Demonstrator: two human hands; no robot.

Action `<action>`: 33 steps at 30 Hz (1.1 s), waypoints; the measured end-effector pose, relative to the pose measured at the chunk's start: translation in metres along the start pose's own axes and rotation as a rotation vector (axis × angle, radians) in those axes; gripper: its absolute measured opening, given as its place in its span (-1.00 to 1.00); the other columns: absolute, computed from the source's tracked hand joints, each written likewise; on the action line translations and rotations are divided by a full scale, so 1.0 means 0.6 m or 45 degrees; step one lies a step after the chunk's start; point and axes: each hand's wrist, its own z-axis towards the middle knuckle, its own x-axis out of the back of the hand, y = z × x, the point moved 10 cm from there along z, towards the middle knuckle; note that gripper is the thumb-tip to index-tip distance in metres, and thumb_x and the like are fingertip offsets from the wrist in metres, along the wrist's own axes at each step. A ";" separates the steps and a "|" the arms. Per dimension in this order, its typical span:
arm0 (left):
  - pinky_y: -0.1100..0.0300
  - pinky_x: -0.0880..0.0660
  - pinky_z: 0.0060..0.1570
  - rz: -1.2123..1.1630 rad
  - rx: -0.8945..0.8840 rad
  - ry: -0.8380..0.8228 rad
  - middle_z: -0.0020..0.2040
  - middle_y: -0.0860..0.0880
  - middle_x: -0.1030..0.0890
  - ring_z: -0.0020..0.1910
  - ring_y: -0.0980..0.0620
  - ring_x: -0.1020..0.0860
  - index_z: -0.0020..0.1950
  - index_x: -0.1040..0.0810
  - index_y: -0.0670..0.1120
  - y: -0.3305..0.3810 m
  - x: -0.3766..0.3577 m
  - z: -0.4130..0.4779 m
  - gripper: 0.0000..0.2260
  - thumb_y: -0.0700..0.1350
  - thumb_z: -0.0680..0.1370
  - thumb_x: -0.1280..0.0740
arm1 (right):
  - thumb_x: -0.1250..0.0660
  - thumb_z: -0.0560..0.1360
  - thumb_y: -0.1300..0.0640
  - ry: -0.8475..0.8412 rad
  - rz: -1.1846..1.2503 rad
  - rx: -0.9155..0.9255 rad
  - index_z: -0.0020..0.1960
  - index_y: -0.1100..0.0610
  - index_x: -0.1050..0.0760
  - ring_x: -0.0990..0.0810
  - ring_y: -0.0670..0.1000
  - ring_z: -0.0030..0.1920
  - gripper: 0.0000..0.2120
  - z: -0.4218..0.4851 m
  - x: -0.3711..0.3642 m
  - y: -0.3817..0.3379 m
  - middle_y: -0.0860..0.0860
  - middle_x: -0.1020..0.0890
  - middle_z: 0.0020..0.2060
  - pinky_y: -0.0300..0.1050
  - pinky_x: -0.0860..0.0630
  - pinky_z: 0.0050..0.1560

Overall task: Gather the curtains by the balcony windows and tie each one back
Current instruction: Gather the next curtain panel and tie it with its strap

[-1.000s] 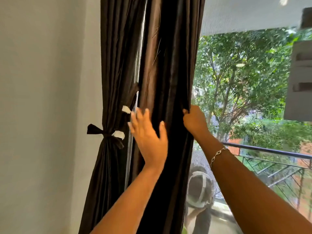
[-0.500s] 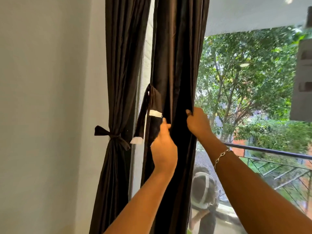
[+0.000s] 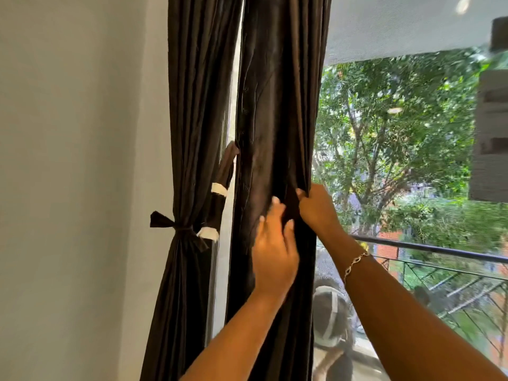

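Two dark brown curtains hang at the window's left side. The left curtain (image 3: 189,133) is cinched at its middle by a knotted band (image 3: 178,229). The right curtain (image 3: 275,105) hangs gathered in loose folds. A dark tie strap (image 3: 224,174) with white ends dangles in the gap between the two curtains, and neither hand touches it. My left hand (image 3: 275,248) lies against the front of the right curtain with its fingers spread. My right hand (image 3: 316,207) pinches that curtain's right edge just beside the left hand's fingertips.
A plain pale wall (image 3: 77,188) fills the left. To the right is window glass with a mesh screen; a balcony railing (image 3: 439,250) and trees (image 3: 398,138) show beyond it. A person's reflection (image 3: 330,320) shows low in the glass.
My left hand has let go of the tie strap, which dropped back into the gap between the curtains. That hand moved right across the curtain toward my right hand, which kept its grip.
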 end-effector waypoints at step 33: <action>0.32 -0.47 0.03 -0.287 0.303 -0.260 0.01 -0.17 -0.64 0.09 -0.12 -0.58 0.33 -0.40 -0.23 0.006 -0.024 0.141 -0.58 -0.03 0.55 -0.28 | -0.15 0.57 0.17 -0.165 -0.359 0.227 0.16 0.22 -0.42 -0.54 0.13 -0.16 -0.79 -0.003 -0.058 -0.041 0.19 -0.61 -0.02 -0.17 -0.33 -0.27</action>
